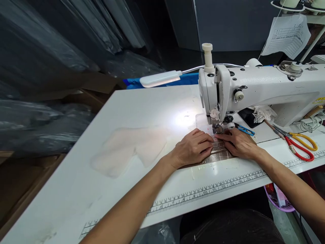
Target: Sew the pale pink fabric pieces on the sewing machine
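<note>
At the white sewing machine, both hands are close to the needle and presser foot. My left hand lies on the bed just left of the foot, its fingers bent and pressed together at the edge of a small piece of pale sheer fabric. From the right, my right hand reaches in, index finger and thumb at the same fabric and the other fingers curled. The fingers hide much of this piece. Farther left, another pale sheer fabric piece lies flat on the white table.
Right of my right hand are blue thread snips, scissors with red and yellow handles and white lace. A ruler strip runs along the table's front edge. A lamp lights the bed. Plastic-wrapped bundles stand left.
</note>
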`<move>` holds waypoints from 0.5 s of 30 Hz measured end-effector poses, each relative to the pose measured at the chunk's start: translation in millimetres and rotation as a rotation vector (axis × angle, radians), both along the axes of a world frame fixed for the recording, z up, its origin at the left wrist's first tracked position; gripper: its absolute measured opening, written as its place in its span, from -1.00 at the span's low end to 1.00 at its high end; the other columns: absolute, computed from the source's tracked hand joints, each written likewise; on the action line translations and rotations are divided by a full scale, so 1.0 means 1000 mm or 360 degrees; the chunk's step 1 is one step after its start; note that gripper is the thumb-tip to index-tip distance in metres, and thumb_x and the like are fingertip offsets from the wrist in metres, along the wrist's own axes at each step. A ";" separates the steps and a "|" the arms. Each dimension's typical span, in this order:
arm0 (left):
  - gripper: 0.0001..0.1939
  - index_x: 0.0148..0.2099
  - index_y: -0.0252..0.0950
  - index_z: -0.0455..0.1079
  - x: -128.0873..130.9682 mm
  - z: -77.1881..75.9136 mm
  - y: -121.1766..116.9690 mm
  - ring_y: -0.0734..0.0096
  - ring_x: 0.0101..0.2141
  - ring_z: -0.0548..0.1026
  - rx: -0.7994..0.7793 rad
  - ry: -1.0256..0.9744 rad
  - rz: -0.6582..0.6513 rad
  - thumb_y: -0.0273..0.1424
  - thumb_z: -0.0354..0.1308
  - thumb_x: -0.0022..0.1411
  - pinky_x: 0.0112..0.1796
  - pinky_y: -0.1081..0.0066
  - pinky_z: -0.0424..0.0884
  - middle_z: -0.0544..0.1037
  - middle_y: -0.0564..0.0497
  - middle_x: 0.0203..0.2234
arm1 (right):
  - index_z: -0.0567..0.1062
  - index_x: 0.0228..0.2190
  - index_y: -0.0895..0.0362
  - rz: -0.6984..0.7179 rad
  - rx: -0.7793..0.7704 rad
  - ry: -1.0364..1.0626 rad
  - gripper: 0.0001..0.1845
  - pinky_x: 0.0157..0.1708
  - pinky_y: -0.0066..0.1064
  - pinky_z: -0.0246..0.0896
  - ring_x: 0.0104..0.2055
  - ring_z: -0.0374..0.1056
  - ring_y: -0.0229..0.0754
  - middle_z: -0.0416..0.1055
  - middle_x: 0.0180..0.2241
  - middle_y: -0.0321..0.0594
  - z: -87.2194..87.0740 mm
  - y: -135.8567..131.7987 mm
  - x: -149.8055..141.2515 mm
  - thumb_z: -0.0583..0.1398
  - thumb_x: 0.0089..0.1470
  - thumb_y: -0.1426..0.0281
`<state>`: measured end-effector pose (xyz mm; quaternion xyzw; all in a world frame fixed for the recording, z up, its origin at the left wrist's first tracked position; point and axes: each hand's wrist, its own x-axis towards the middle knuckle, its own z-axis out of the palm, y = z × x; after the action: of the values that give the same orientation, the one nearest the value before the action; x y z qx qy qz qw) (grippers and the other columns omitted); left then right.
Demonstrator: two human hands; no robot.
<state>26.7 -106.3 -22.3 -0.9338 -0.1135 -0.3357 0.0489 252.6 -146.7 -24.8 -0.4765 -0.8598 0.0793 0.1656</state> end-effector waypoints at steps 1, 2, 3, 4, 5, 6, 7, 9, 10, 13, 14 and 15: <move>-0.83 -0.37 -0.34 0.44 0.000 0.001 -0.001 0.41 -0.42 0.53 0.0010 0.0007 0.0008 -0.55 0.09 0.29 -0.35 0.33 0.46 0.63 -0.03 -0.34 | 0.48 0.11 0.00 0.0023 0.0021 0.0006 -0.56 -0.13 -0.26 0.37 -0.15 0.35 -0.10 0.38 -0.11 -0.07 -0.001 0.000 0.000 0.09 0.25 0.46; -0.82 -0.37 -0.33 0.44 0.000 0.001 -0.001 0.42 -0.42 0.52 0.0014 0.0020 0.0018 -0.55 0.09 0.29 -0.35 0.33 0.46 0.63 -0.02 -0.34 | 0.48 0.11 0.00 0.0044 0.0038 0.0015 -0.56 -0.13 -0.25 0.37 -0.15 0.34 -0.10 0.37 -0.11 -0.06 -0.001 0.000 0.000 0.08 0.25 0.47; -0.82 -0.36 -0.32 0.45 0.000 0.001 -0.001 0.42 -0.41 0.52 0.0014 0.0040 0.0026 -0.55 0.09 0.29 -0.34 0.33 0.46 0.63 -0.01 -0.34 | 0.48 0.11 0.00 0.0062 0.0049 0.0024 -0.56 -0.14 -0.25 0.37 -0.16 0.34 -0.10 0.37 -0.12 -0.06 -0.002 0.000 0.000 0.08 0.25 0.46; -0.81 -0.35 -0.32 0.45 0.000 0.001 -0.002 0.43 -0.41 0.52 0.0009 0.0064 0.0035 -0.55 0.08 0.30 -0.33 0.33 0.46 0.64 0.00 -0.34 | 0.49 0.10 0.00 0.0076 0.0058 0.0033 -0.57 -0.14 -0.24 0.36 -0.17 0.33 -0.10 0.36 -0.13 -0.06 -0.002 0.000 0.000 0.07 0.26 0.46; -0.81 -0.34 -0.31 0.46 0.000 0.001 -0.002 0.44 -0.41 0.52 0.0003 0.0086 0.0040 -0.55 0.08 0.30 -0.32 0.34 0.46 0.64 0.00 -0.34 | 0.49 0.10 0.00 0.0088 0.0066 0.0040 -0.57 -0.15 -0.24 0.36 -0.17 0.33 -0.10 0.36 -0.14 -0.05 -0.003 0.001 0.000 0.07 0.26 0.46; -0.81 -0.33 -0.31 0.47 -0.001 0.000 -0.002 0.44 -0.40 0.52 -0.0005 0.0105 0.0043 -0.55 0.07 0.31 -0.32 0.35 0.46 0.64 0.01 -0.35 | 0.50 0.09 0.01 0.0097 0.0071 0.0046 -0.57 -0.15 -0.24 0.36 -0.17 0.32 -0.09 0.36 -0.14 -0.05 -0.003 0.001 0.000 0.06 0.26 0.46; -0.81 -0.33 -0.31 0.47 -0.001 0.000 -0.002 0.44 -0.40 0.52 -0.0012 0.0121 0.0046 -0.54 0.07 0.32 -0.32 0.35 0.46 0.64 0.01 -0.35 | 0.50 0.09 0.01 0.0104 0.0074 0.0051 -0.58 -0.15 -0.24 0.36 -0.17 0.32 -0.09 0.36 -0.14 -0.05 -0.003 0.001 0.000 0.06 0.26 0.46; -0.79 -0.33 -0.30 0.47 -0.001 -0.001 -0.002 0.45 -0.42 0.52 -0.0021 0.0150 0.0052 -0.53 0.06 0.34 -0.33 0.36 0.45 0.64 0.02 -0.36 | 0.51 0.08 0.00 0.0106 0.0077 0.0060 -0.58 -0.15 -0.25 0.36 -0.17 0.32 -0.10 0.36 -0.14 -0.06 -0.004 0.001 0.000 0.06 0.26 0.45; -0.78 -0.33 -0.30 0.47 -0.001 -0.001 -0.002 0.45 -0.42 0.52 -0.0024 0.0164 0.0055 -0.52 0.05 0.35 -0.34 0.36 0.45 0.64 0.02 -0.36 | 0.51 0.07 0.00 0.0105 0.0077 0.0065 -0.58 -0.14 -0.25 0.35 -0.16 0.32 -0.10 0.35 -0.13 -0.06 -0.004 0.001 0.001 0.06 0.26 0.45; -0.78 -0.32 -0.30 0.48 -0.002 0.000 -0.001 0.45 -0.43 0.52 -0.0019 0.0181 0.0037 -0.51 0.05 0.36 -0.35 0.36 0.45 0.64 0.03 -0.37 | 0.52 0.07 -0.01 0.0118 0.0081 0.0081 -0.58 -0.15 -0.26 0.35 -0.16 0.32 -0.11 0.36 -0.13 -0.07 -0.006 0.002 0.002 0.07 0.25 0.46; -0.78 -0.31 -0.30 0.48 -0.002 0.000 -0.001 0.45 -0.43 0.52 -0.0019 0.0181 0.0025 -0.52 0.05 0.36 -0.35 0.37 0.45 0.64 0.04 -0.36 | 0.52 0.06 0.00 0.0128 0.0085 0.0086 -0.58 -0.15 -0.27 0.35 -0.17 0.32 -0.11 0.36 -0.13 -0.07 -0.006 0.002 0.002 0.07 0.25 0.46; -0.79 -0.30 -0.30 0.48 -0.003 0.001 -0.002 0.45 -0.44 0.52 -0.0028 0.0183 0.0018 -0.51 0.06 0.36 -0.35 0.36 0.45 0.64 0.03 -0.36 | 0.53 0.05 0.00 0.0140 0.0086 0.0088 -0.59 -0.15 -0.27 0.34 -0.17 0.32 -0.12 0.36 -0.13 -0.07 -0.006 0.002 0.002 0.07 0.24 0.46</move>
<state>24.2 -108.0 -21.2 -0.9513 -0.1186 -0.2803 0.0491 254.8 -144.5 -30.5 -0.4314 -0.8768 0.0764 0.1985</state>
